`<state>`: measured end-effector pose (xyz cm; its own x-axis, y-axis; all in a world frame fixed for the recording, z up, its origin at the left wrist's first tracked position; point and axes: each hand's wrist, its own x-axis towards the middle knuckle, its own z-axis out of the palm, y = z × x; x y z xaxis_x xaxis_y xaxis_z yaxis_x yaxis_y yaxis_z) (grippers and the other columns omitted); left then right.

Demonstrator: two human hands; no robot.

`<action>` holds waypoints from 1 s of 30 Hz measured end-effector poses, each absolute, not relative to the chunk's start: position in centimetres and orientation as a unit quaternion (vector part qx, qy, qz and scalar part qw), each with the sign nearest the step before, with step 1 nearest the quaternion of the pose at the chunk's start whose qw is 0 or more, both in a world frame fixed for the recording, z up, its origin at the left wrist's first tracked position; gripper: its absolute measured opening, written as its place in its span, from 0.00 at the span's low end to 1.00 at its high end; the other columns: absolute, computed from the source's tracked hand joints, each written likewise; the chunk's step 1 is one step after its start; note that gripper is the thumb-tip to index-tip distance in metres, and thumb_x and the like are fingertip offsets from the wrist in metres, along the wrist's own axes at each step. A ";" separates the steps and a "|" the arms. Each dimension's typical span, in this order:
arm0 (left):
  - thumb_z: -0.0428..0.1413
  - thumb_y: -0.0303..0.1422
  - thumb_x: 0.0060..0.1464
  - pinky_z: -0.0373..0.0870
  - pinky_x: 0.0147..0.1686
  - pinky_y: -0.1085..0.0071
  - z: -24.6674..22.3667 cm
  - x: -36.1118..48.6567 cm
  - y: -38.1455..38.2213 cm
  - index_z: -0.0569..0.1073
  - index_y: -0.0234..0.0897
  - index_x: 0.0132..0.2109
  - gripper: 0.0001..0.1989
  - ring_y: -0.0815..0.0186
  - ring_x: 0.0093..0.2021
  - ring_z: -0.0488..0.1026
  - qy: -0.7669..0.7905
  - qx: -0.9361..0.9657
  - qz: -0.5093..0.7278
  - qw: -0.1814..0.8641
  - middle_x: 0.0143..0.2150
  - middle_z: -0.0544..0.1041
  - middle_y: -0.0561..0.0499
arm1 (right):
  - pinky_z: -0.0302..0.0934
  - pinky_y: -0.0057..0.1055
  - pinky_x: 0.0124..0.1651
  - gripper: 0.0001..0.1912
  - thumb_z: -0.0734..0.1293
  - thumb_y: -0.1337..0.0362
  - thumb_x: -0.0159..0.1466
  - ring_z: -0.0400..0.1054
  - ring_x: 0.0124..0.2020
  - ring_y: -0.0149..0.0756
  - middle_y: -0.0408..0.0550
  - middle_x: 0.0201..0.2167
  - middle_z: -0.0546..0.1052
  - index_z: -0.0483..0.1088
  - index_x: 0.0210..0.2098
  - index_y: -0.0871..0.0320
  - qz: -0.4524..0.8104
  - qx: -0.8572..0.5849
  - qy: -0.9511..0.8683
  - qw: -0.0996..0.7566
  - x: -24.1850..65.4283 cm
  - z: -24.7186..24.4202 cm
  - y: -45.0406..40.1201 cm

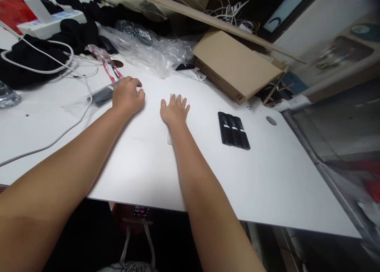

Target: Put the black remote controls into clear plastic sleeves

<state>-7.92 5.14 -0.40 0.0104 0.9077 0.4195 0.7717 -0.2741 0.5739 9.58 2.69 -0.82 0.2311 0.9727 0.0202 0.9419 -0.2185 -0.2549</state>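
Black remotes (235,136) are lying unbagged, right hand (175,112) spread open over a wrapper (170,139), left hand (127,95) half open by a filled bag (102,96).

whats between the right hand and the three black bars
Only bare white table lies between the right hand and the black bars, in the head view.

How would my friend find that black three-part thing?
On the big white table, find the cardboard box at the far side. Nearer you, right of the right hand, lies a black set of three long pieces side by side. Unlike the round gray spot nearby, it has white patches.
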 end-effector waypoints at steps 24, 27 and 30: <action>0.60 0.37 0.52 0.46 0.60 0.39 0.4 -10.7 5.3 0.67 0.36 0.58 0.27 0.39 0.64 0.53 0.654 0.662 0.346 0.118 0.58 0.68 0.38 | 0.53 0.64 0.64 0.32 0.51 0.42 0.76 0.61 0.65 0.60 0.63 0.59 0.71 0.65 0.64 0.58 0.005 -0.659 -0.653 0.374 16.1 6.3 1.5; 0.66 0.43 0.40 0.45 0.61 0.45 0.6 -11.2 5.7 0.70 0.39 0.47 0.27 0.39 0.70 0.46 0.637 0.647 0.377 0.186 0.48 0.73 0.39 | 0.59 0.55 0.60 0.25 0.54 0.46 0.76 0.69 0.56 0.54 0.59 0.50 0.76 0.70 0.52 0.58 -0.025 -0.627 -0.642 0.441 18.8 5.0 -1.7; 0.66 0.47 0.38 0.49 0.60 0.49 1.0 -11.3 5.6 0.71 0.39 0.44 0.27 0.42 0.74 0.43 0.639 0.648 0.367 0.195 0.46 0.76 0.38 | 0.62 0.49 0.55 0.19 0.55 0.50 0.75 0.71 0.48 0.50 0.55 0.43 0.77 0.70 0.45 0.56 -0.032 -0.634 -0.603 0.484 19.9 3.0 -4.5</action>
<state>-11.29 5.63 0.96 -0.0855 0.9702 0.2266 0.6843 -0.1081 0.7211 19.91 -4.45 2.98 0.2707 0.7335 0.6235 0.7947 0.1953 -0.5748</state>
